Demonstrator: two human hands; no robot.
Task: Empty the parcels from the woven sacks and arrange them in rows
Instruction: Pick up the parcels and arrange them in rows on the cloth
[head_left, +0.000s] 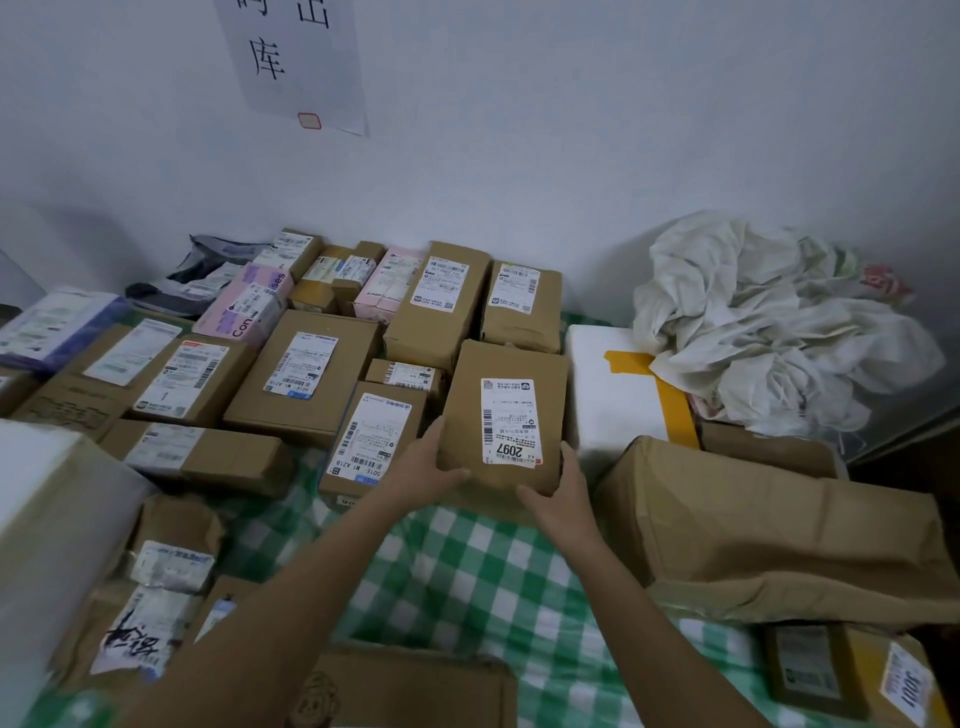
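A brown cardboard parcel with a white label reading 2097 lies in the middle of the green checked cloth. My left hand grips its near left corner, thumb on top. My right hand grips its near right corner. Rows of labelled brown, pink and grey parcels lie behind and to the left of it. A heap of crumpled white woven sacks sits at the back right against the wall.
A white foam box with yellow tape stands right of the held parcel. A large crumpled brown parcel lies at the right. More boxes crowd the left and near edges. A paper sign hangs on the wall.
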